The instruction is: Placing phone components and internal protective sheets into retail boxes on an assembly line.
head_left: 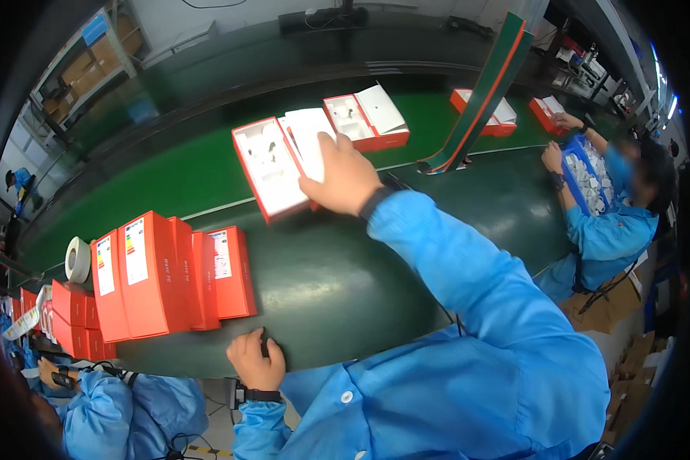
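My right hand [343,175] reaches out over the bench, its fingers closed on the lid side of an open red box [272,167]. The box has a white insert with cut-outs and small dark parts, and its white inner lid lies under my fingers. The box is tilted at the edge of the green belt. My fingertips are partly hidden. Close to the bench's near edge, my left hand [257,362] rests with curled fingers. Something small and dark shows by those fingers; I cannot make out what it is. A second open red box [366,119] lies just beyond on the belt.
Closed red boxes [147,276] stand on the left, with a white tape roll [77,259] behind. A green post [479,100] rises from the bench. On the right a co-worker [613,222] handles a blue bin [586,176]; another person [123,406] sits at lower left.
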`<state>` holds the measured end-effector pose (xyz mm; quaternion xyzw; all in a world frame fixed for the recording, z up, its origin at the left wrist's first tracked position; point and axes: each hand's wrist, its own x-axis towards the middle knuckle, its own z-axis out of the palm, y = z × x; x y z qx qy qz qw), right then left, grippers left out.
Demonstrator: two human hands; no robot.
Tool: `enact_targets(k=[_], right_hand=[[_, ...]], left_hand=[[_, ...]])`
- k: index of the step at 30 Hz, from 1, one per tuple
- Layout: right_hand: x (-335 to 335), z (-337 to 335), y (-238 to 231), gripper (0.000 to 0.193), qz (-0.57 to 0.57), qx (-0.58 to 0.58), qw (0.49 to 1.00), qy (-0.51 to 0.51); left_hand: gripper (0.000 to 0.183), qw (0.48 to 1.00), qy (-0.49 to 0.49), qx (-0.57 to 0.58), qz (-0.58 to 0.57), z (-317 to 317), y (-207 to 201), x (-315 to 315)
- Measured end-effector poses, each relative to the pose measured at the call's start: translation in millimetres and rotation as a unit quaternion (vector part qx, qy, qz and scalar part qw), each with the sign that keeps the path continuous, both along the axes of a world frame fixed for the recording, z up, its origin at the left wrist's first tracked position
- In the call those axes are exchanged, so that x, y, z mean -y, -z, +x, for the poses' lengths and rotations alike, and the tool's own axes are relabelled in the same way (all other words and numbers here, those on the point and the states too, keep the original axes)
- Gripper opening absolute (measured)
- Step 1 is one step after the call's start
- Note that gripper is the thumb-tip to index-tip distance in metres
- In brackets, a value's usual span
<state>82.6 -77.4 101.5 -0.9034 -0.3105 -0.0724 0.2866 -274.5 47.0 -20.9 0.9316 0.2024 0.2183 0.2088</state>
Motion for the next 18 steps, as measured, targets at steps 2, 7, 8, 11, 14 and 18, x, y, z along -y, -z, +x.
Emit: enact_targets(k=[2, 7, 8, 11, 14, 18], right_hand=[[-44, 26, 14, 0.079, -0.041, -0.028, 0.999, 0.016], [-128, 63, 42, 0.08, -0.104, -0.093, 0.988, 0.066], [-144, 67, 47, 0.08, -0.102, -0.093, 0.988, 0.062], [-192, 74, 57, 0.078, -0.131, -0.096, 0.985, 0.061], [-232, 75, 59, 0.078, -0.127, -0.097, 0.985, 0.068], [-274, 72, 59, 0.079, -0.116, -0.103, 0.986, 0.068]], left_hand=[[0.031, 0.999, -0.019, -0.001, 0.046, 1, 1, -1], [0.033, 0.999, -0.008, 0.02, 0.047, 0, 4, -7], [0.032, 0.999, -0.012, 0.017, 0.043, -1, 5, -7], [0.032, 0.999, 0.0, 0.02, 0.031, -1, 5, -11], [0.032, 1.0, 0.0, 0.025, 0.015, -1, 5, -11], [0.031, 1.0, -0.015, 0.022, 0.015, -4, 5, -10]])
